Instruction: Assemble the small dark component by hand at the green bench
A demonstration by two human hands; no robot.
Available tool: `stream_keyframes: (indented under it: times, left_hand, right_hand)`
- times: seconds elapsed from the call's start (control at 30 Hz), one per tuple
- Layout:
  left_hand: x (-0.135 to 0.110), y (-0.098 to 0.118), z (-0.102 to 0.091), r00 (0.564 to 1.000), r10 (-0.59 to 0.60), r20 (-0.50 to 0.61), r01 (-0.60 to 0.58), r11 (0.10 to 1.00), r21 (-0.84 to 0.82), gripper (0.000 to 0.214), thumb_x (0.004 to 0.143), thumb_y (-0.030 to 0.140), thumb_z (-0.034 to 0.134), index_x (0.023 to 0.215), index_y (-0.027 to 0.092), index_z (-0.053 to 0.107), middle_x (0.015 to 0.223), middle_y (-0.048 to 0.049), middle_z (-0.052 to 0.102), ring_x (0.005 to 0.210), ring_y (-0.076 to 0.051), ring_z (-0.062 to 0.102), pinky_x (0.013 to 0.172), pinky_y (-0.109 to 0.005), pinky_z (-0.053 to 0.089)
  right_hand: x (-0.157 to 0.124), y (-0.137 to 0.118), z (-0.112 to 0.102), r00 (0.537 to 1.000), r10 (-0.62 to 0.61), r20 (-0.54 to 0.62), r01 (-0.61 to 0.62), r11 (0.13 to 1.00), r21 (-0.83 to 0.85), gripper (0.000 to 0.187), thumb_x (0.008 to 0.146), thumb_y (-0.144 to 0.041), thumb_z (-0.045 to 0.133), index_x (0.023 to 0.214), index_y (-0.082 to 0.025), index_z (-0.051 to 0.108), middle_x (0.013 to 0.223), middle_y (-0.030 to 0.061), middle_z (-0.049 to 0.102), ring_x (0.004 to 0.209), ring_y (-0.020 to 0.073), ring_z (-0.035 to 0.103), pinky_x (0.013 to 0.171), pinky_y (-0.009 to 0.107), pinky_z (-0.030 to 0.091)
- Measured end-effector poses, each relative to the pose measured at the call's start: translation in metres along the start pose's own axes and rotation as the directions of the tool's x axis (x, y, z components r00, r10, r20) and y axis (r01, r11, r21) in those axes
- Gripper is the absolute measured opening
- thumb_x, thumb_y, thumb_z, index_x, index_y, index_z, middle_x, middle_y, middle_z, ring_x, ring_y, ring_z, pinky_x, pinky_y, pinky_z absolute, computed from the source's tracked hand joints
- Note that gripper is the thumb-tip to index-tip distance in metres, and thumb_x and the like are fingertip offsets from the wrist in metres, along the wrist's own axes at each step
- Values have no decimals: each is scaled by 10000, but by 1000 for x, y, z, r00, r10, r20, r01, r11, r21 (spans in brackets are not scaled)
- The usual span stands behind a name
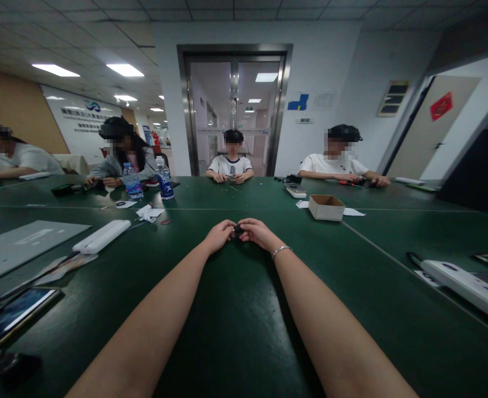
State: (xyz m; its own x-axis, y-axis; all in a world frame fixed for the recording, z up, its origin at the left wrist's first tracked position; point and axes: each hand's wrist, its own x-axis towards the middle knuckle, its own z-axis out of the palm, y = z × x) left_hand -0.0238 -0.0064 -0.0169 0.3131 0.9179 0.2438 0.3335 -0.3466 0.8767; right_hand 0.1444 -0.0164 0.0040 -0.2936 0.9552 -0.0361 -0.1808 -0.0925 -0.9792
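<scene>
My left hand and my right hand meet over the middle of the green table, fingers closed around a small black object. Both sets of fingertips touch it, one from each side. Its kind is too small to make out, and the fingers cover part of it. A silvery bracelet circles my right wrist. Both forearms reach forward over the green table.
To the left lie a white power strip, a grey laptop and a phone. Water bottles stand further back. An open box sits at right, beyond another power strip. Several people sit around the table.
</scene>
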Motion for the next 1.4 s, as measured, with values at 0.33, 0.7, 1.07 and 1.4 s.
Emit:
stream_keyframes:
  times: [0.33,0.7,1.07,1.4]
  left_hand:
    - [0,-1,0,999,33,17,-33,999,3,267,822,323,448,998,160,564,784,-24,593,611,-105,518,618,-250,437]
    - [0,-1,0,999,28,20,-28,999,-26,245,812,291,452,990,159,556,740,-14,588,611,-107,519,618,-245,434]
    - [3,-5,0,1000,1,12,-1,1000,1,258,783,280,473,992,162,567,805,-28,605,649,-113,535,631,-247,440]
    - [1,-1,0,1000,-1,-11,1,1000,-1,249,798,301,457,974,172,577,838,-25,602,600,-98,517,625,-247,440]
  right_hand:
    - [-2,-1,1,1000,-1,5,1,1000,-3,123,848,-27,477,919,-110,534,622,35,615,460,104,607,463,182,515]
    - [0,1,-1,1000,-7,13,7,1000,11,103,840,-43,519,905,-118,548,644,36,621,477,106,614,460,186,520]
    - [1,1,-2,1000,-3,7,2,1000,6,117,832,-36,522,907,-120,554,635,28,613,481,107,617,466,187,526]
    - [1,2,-2,1000,-8,12,8,1000,13,118,827,-38,519,905,-123,547,629,30,616,481,111,617,467,190,523]
